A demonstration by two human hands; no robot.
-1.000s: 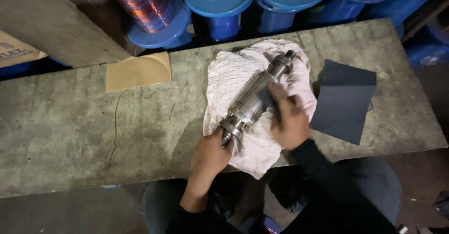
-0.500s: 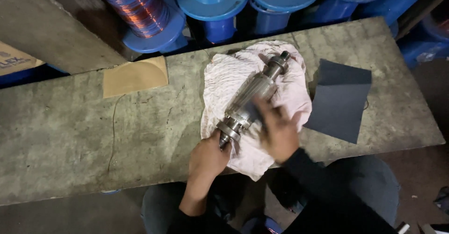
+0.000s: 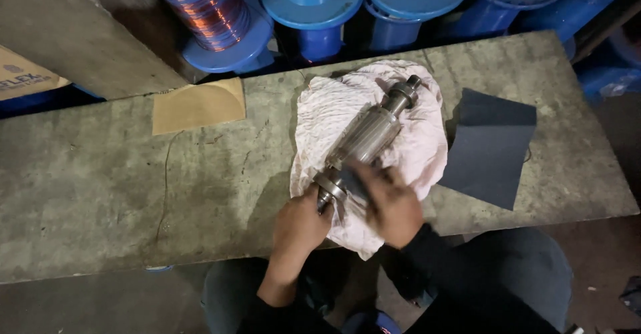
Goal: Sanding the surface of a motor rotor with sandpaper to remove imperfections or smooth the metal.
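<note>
A shiny metal rotor shaft (image 3: 370,134) lies diagonally on a pale pink rag (image 3: 327,110) spread over the concrete bench (image 3: 100,194). My left hand (image 3: 300,224) grips the shaft's near end by its bearing. My right hand (image 3: 390,200) presses a small dark sheet of abrasive paper (image 3: 352,179) against the lower part of the ribbed body; the hand is motion-blurred.
A dark sheet of sandpaper (image 3: 491,144) lies right of the rag, a tan sheet (image 3: 197,105) to the left. Behind the bench stand blue spools (image 3: 314,4), one wound with copper wire (image 3: 200,4). A cardboard box (image 3: 23,77) sits far left.
My right hand has slid down the shaft from its middle toward the near end. The left hand has stayed on the end of the shaft.
</note>
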